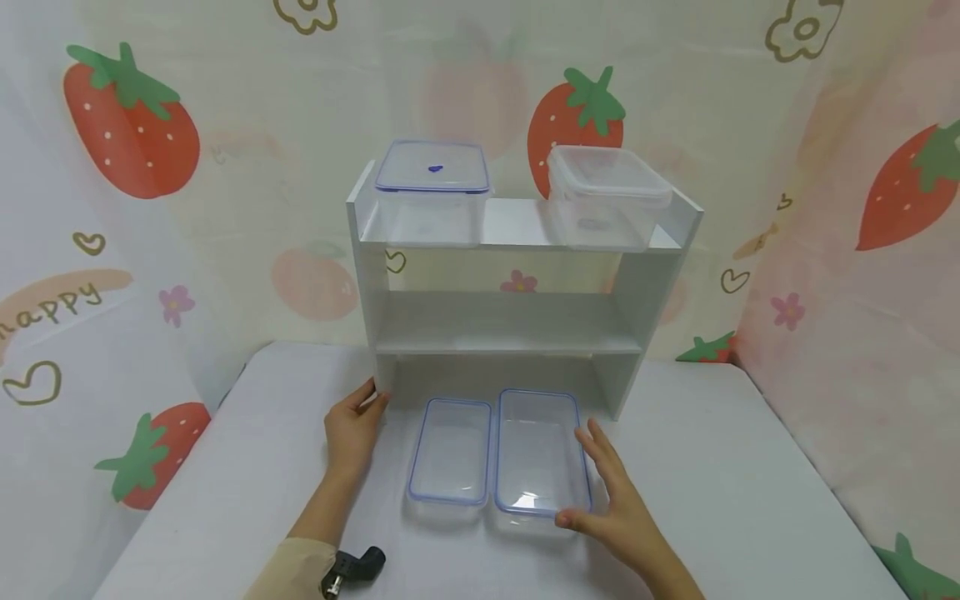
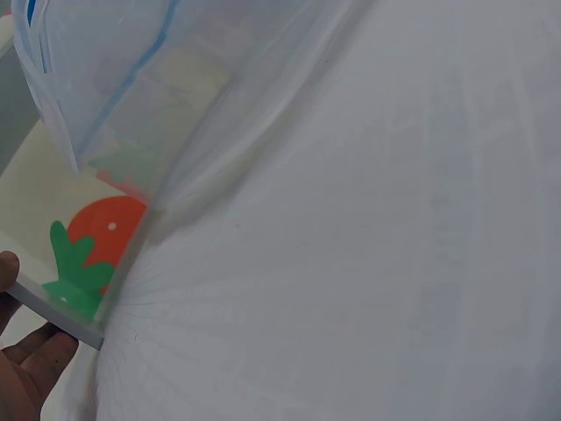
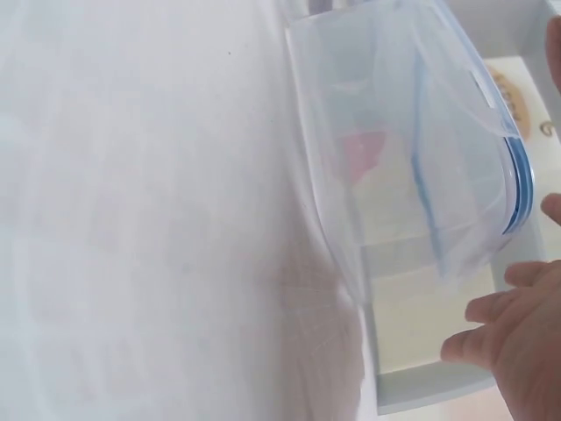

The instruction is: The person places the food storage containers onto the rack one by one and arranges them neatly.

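Note:
A white shelf unit (image 1: 510,325) stands at the back of the table. My left hand (image 1: 354,429) pinches the front edge of its left side panel near the bottom; the left wrist view shows thumb and fingers (image 2: 35,346) on either side of that panel (image 2: 57,317). Two clear containers with blue-rimmed lids lie side by side at the shelf's foot, a smaller left one (image 1: 452,450) and a larger right one (image 1: 542,454). Over the larger one's right edge, my right hand (image 1: 618,508) is spread with fingers apart; whether it touches the container (image 3: 394,158) I cannot tell.
On the top shelf sit a blue-rimmed clear box (image 1: 431,212) at left and a white-lidded clear box (image 1: 606,208) at right. The middle shelf (image 1: 510,323) lies below them. A printed fabric backdrop (image 1: 450,83) hangs behind and beside the white-covered table (image 1: 712,500).

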